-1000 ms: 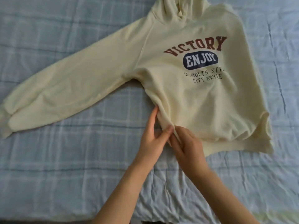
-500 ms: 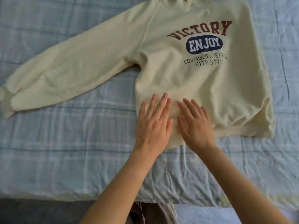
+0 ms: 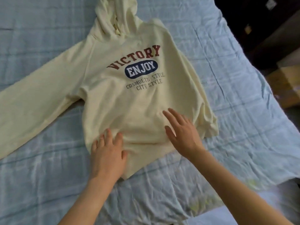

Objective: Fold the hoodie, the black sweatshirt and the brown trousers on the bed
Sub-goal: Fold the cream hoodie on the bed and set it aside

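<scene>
A cream hoodie [image 3: 129, 101] with the print "VICTORY ENJOY" lies front up on the bed, hood at the top. Its left sleeve [image 3: 35, 104] stretches out to the left edge of view. The right sleeve is tucked out of sight, leaving a bunched corner at the lower right of the body. My left hand [image 3: 108, 155] lies flat with spread fingers on the hem at the lower left. My right hand [image 3: 182, 133] hovers or rests flat over the lower right part of the body, fingers straight. The black sweatshirt and brown trousers are not in view.
The bed is covered with a light blue checked sheet [image 3: 243, 127], wrinkled near the front edge. Past the right side of the bed there is dark floor and a brown cardboard box [image 3: 287, 85].
Both hands were side by side on the hem; the right hand has slid off to the right across the hoodie. The view has swung, so the hood and the bed's right side show.
</scene>
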Motion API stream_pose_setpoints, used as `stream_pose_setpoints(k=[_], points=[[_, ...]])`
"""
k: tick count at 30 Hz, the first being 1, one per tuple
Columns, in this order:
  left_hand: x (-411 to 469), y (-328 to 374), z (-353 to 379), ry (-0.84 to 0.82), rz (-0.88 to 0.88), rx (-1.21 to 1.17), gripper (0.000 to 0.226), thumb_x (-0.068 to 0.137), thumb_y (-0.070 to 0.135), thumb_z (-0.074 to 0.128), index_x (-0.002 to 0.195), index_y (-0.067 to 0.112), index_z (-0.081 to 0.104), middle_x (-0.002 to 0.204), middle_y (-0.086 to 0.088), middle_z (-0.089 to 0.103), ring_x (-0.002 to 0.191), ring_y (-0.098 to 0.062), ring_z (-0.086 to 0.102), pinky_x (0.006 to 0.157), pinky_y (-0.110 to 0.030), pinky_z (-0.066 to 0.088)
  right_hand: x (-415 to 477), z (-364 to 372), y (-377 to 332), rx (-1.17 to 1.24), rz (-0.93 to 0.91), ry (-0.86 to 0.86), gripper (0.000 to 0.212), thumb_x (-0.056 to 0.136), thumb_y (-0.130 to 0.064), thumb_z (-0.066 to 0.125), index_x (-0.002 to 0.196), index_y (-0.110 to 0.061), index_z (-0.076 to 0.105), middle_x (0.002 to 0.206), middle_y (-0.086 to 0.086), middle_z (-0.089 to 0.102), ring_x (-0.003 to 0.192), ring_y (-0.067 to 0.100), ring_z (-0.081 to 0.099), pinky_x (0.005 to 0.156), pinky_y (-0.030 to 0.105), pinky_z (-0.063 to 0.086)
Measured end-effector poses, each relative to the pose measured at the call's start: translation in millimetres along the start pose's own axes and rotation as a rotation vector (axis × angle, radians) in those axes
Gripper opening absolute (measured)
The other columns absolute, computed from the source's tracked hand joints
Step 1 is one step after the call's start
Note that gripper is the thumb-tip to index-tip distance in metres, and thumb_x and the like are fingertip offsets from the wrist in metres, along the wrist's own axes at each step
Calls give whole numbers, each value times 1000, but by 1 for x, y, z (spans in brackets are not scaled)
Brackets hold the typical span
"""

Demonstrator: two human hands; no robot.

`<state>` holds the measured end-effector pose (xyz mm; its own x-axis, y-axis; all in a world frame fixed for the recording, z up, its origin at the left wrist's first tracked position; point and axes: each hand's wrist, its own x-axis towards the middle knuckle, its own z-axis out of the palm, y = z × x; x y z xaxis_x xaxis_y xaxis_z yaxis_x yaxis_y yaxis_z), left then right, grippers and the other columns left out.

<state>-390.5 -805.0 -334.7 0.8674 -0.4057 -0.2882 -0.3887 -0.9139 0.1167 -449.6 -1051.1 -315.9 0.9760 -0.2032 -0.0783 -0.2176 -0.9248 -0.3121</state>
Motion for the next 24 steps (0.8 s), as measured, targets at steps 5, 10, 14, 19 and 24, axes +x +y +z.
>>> stream_pose_setpoints(k=[5, 10, 14, 19, 24], points=[[33, 93, -19, 366, 322, -191, 55, 87, 36, 50, 134, 8, 57, 140, -22, 51, 125, -43, 50, 102, -54, 43, 7, -34, 105, 51, 257, 235, 44, 100, -12, 53, 144, -14, 53, 149, 16, 48, 127, 41, 46, 106, 49, 39], [80, 217, 3, 218, 373, -429, 67, 89, 57, 45, 151, 32, 34, 159, -5, 30, 145, -32, 28, 115, -50, 23, 24, -24, 154, 252, 281, 29, 55, 95, -29, 65, 147, -25, 48, 143, 11, 52, 119, 35, 49, 102, 30, 30], [105, 253, 30, 191, 166, -537, 58, 98, 34, 49, 152, 24, 31, 160, -6, 28, 146, -29, 28, 118, -45, 22, 28, -23, 160, 538, 194, 74, 55, 85, -1, 69, 137, -18, 60, 123, -1, 60, 107, 7, 57, 89, -1, 32], [86, 257, 17, 168, 140, -682, 69, 93, -14, 36, 152, 20, 29, 159, 0, 26, 149, -20, 21, 117, -13, 11, 6, -61, 168, 715, 231, 80, 53, 85, 2, 69, 133, -22, 64, 121, -7, 63, 103, -9, 55, 89, 3, 38], [36, 265, 17, 67, 153, -547, 78, 88, -13, 34, 153, 26, 15, 161, 7, 6, 151, -20, 8, 120, -22, 0, -51, -65, 173, 749, 234, -14, 54, 86, -3, 71, 131, -32, 61, 121, -11, 62, 109, 2, 61, 88, 10, 43]])
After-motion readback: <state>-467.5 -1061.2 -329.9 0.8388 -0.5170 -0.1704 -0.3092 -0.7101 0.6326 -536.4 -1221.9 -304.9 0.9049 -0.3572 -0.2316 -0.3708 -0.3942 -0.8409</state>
